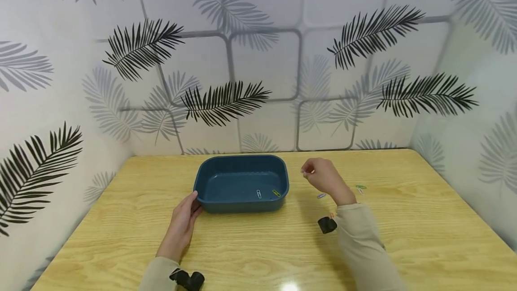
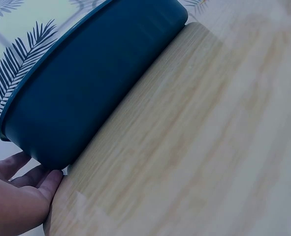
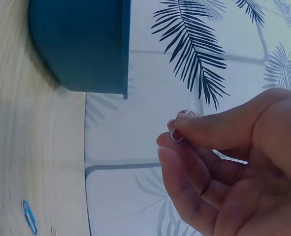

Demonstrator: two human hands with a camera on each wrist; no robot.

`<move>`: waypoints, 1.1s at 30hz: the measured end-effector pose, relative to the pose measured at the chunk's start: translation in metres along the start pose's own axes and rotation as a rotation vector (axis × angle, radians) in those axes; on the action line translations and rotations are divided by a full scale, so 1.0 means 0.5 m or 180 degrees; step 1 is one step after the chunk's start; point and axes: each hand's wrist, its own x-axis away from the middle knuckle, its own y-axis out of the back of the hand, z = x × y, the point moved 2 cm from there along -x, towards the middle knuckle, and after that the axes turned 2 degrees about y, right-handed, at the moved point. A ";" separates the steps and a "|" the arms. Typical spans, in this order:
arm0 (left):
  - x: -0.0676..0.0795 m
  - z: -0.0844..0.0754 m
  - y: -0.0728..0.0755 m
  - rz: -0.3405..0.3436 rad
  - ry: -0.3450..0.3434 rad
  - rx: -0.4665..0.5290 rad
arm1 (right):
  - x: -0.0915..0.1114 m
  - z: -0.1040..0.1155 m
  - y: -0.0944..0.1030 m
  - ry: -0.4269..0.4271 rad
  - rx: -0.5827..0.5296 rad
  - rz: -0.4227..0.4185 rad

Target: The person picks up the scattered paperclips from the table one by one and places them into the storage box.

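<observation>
A dark teal plastic basin (image 1: pixel 242 208) stands on the wooden table, holding a white paper clip (image 1: pixel 259 194) and a yellow paper clip (image 1: pixel 276 193). My left hand (image 1: pixel 183 219) grips its front left corner, thumb at the rim and fingers (image 2: pixel 50 184) against the lower wall. To the right of the basin, raised above the table, my right hand (image 1: pixel 323 176) pinches a pale paper clip (image 3: pixel 176 134) between thumb and fingertips. Part of that clip is hidden by the thumb.
On the table near the right forearm lie a blue paper clip (image 1: pixel 321 196), a green one (image 1: pixel 361 187), a white one (image 1: pixel 360 191) and an orange one (image 1: pixel 332 215), partly behind the sleeve. A leaf-patterned wall (image 1: pixel 266 125) borders the table's back edge.
</observation>
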 end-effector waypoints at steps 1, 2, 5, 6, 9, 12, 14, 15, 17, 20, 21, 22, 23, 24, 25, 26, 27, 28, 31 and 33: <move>-0.001 0.000 0.000 -0.0010 0.0004 -0.0004 | -0.002 0.003 0.000 -0.0018 0.0054 -0.0041; -0.001 0.000 0.000 -0.0020 0.0007 -0.0009 | -0.004 0.005 0.000 -0.0039 0.0080 -0.0071; -0.002 -0.001 -0.002 -0.0031 0.0013 -0.0018 | -0.009 0.013 -0.004 -0.0077 0.0130 -0.0146; -0.002 -0.001 -0.002 -0.0025 0.0013 -0.0020 | -0.010 0.015 -0.006 -0.0071 0.0139 -0.0158; -0.002 -0.002 -0.002 -0.0012 0.0006 -0.0025 | -0.014 0.019 -0.014 -0.0054 0.0121 -0.0171; -0.002 -0.001 -0.002 -0.0011 0.0002 -0.0055 | -0.016 0.023 -0.019 -0.0036 0.0084 -0.0161; -0.002 -0.001 -0.002 -0.0027 0.0002 -0.0084 | -0.017 0.027 -0.021 -0.0025 0.0015 -0.0155; -0.002 0.000 -0.001 -0.0036 0.0002 -0.0101 | -0.019 0.030 -0.022 -0.0019 -0.0027 -0.0151; -0.001 0.000 -0.001 -0.0047 0.0005 -0.0120 | -0.020 0.035 -0.024 -0.0010 -0.0130 -0.0129; 0.000 0.001 -0.001 -0.0054 0.0011 -0.0133 | -0.025 0.043 -0.029 -0.0009 -0.0307 -0.0112; 0.001 0.001 -0.001 -0.0053 0.0014 -0.0132 | -0.026 0.046 -0.031 -0.0015 -0.0346 -0.0108; 0.001 0.002 -0.001 -0.0050 0.0017 -0.0132 | -0.028 0.049 -0.032 -0.0021 -0.0387 -0.0108; 0.001 0.002 -0.002 -0.0053 0.0016 -0.0133 | -0.029 0.052 -0.034 -0.0021 -0.0420 -0.0103; 0.002 0.002 -0.002 -0.0055 0.0018 -0.0137 | -0.030 0.055 -0.036 -0.0021 -0.0446 -0.0091; 0.002 0.002 -0.002 -0.0059 0.0018 -0.0140 | -0.032 0.057 -0.038 -0.0016 -0.0458 -0.0076; 0.002 0.002 -0.002 -0.0061 0.0021 -0.0140 | -0.033 0.060 -0.040 -0.0011 -0.0479 -0.0060; 0.002 0.002 -0.002 -0.0068 0.0023 -0.0142 | -0.033 0.061 -0.042 -0.0011 -0.0501 -0.0048; 0.002 0.002 -0.002 -0.0075 0.0020 -0.0142 | -0.034 0.063 -0.044 -0.0016 -0.0525 -0.0039; 0.001 0.002 -0.001 -0.0090 0.0020 -0.0130 | -0.036 0.064 -0.050 -0.0086 -0.0682 -0.0041; 0.000 0.002 -0.002 -0.0089 0.0015 -0.0119 | -0.039 0.066 -0.053 -0.0162 -0.0827 -0.0060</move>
